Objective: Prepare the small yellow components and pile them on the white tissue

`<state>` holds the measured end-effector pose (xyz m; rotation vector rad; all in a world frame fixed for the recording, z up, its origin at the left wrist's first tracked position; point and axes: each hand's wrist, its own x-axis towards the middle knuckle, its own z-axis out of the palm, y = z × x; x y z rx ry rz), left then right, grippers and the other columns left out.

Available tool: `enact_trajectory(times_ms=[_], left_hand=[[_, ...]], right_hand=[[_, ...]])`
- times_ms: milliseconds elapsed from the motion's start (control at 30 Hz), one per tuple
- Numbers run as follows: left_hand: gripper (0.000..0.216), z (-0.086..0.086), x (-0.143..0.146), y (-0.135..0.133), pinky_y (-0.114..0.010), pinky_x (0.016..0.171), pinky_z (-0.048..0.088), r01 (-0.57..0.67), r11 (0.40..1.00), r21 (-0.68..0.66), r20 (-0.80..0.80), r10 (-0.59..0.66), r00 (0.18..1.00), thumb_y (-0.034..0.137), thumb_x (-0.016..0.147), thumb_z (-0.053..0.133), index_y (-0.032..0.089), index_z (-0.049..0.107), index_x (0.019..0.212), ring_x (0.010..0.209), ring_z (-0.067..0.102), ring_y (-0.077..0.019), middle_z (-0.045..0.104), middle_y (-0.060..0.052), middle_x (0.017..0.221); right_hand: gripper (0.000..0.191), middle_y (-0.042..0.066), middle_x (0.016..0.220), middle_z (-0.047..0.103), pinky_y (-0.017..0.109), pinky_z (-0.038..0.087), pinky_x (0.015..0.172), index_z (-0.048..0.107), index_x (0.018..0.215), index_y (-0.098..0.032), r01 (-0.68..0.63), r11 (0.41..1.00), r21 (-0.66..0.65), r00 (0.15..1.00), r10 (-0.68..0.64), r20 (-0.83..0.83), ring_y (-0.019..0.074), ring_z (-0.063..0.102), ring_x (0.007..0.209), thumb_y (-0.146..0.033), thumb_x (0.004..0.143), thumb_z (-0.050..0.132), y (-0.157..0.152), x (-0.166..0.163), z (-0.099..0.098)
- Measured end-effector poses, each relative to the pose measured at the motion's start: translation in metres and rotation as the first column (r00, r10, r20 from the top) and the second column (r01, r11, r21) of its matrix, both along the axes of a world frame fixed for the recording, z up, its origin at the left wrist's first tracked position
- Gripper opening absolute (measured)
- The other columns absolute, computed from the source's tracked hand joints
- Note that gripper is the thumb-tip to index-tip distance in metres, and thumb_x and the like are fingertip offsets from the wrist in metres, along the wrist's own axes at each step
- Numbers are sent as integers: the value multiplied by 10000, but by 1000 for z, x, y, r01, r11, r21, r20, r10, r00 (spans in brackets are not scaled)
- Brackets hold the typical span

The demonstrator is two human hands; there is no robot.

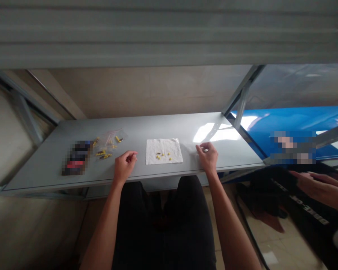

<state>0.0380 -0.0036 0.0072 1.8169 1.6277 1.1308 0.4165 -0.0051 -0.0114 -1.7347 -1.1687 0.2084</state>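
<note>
A white cloth or paper sheet [151, 146] lies on the grey shelf table, with several small yellow pieces [163, 154] scattered over its lower half. Left of it my left hand [125, 165] rests near the table's front edge, its fingers curled closed; whatever may be inside is hidden. My right hand [208, 156] is on the other side of the sheet, thumb and fingers bent together. A pale spot shows between them, too small to name. Beyond my left hand lies a clear zip bag [104, 139], with several yellow and dark pieces [103, 154] in and around it.
A pixelated dark object [77, 157] lies at the table's left. Metal posts [242, 101] stand at the sides, and a grey shelf [169, 33] hangs low overhead. At right, another person's hand [321, 187] is near a blue surface [287, 120].
</note>
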Motion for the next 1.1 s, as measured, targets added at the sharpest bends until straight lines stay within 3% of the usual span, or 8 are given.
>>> enact_trajectory(times_ms=[133, 267, 500, 633, 833, 900, 1033, 1100], left_hand=[[239, 5, 8, -5, -315, 759, 526, -2, 973, 230, -90, 24, 996, 329, 941, 545, 191, 734, 992, 743, 654, -193, 745, -64, 861], [274, 7, 39, -22, -448, 1001, 518, 171, 855, 490, -228, -63, 971, 263, 921, 625, 219, 684, 1184, 1087, 649, -276, 716, -122, 1125], [703, 21, 79, -32, -571, 1247, 332, 494, 730, 472, -498, -242, 833, 430, 955, 672, 253, 376, 1569, 1524, 387, -342, 474, -154, 1597], [758, 30, 69, -20, -583, 1285, 246, 565, 711, 418, -570, -280, 773, 526, 969, 633, 218, 336, 1595, 1472, 464, -326, 496, -172, 1573], [696, 25, 54, -13, -517, 1113, 423, 494, 788, 367, -541, -251, 802, 573, 905, 703, 220, 529, 1479, 1227, 608, -342, 661, -151, 1303], [670, 21, 50, -13, -491, 1055, 445, 443, 824, 353, -485, -244, 840, 581, 889, 720, 224, 569, 1436, 1159, 625, -330, 681, -140, 1240], [738, 11, 43, -10, -467, 1026, 436, 329, 874, 356, -363, -195, 911, 570, 862, 759, 219, 520, 1466, 1058, 641, -297, 712, -111, 1146], [737, 7, 41, -9, -466, 1037, 430, 307, 885, 349, -326, -193, 925, 565, 855, 771, 222, 518, 1456, 1058, 639, -294, 719, -101, 1131]], right_hand=[[302, 25, 800, 661, 319, 518, 645, 626, 918, -198, -65, 985, 158, 959, 106, -264, 189, 655, 690, -493, 860, 655, -7, -12, 12], [330, -10, 758, 643, 280, 504, 582, 660, 1070, -203, -295, 936, 190, 884, 343, -317, 153, 651, 614, -489, 905, 659, -18, -47, 31], [363, -46, 740, 651, 242, 434, 589, 575, 1244, -232, -700, 714, 16, 704, 694, -149, 106, 528, 558, -300, 901, 672, -27, -105, 66], [366, -72, 686, 601, 230, 401, 589, 567, 1236, -227, -748, 664, -5, 655, 737, -165, 98, 499, 551, -297, 895, 679, -21, -118, 71], [387, -26, 755, 658, 239, 424, 557, 604, 1171, -226, -783, 617, 72, 566, 757, -328, 117, 563, 579, -462, 885, 717, -11, -123, 64], [351, 4, 821, 703, 250, 445, 565, 623, 1170, -225, -766, 639, 73, 592, 745, -309, 122, 580, 587, -450, 908, 687, -10, -116, 62], [150, 17, 822, 723, 267, 438, 591, 693, 991, -209, -610, 793, 1, 788, 606, -105, 117, 535, 560, -321, 942, 609, -15, -92, 55], [129, 24, 831, 726, 277, 446, 625, 712, 885, -205, -575, 816, -66, 817, 577, 17, 124, 539, 579, -273, 933, 613, -19, -83, 49]])
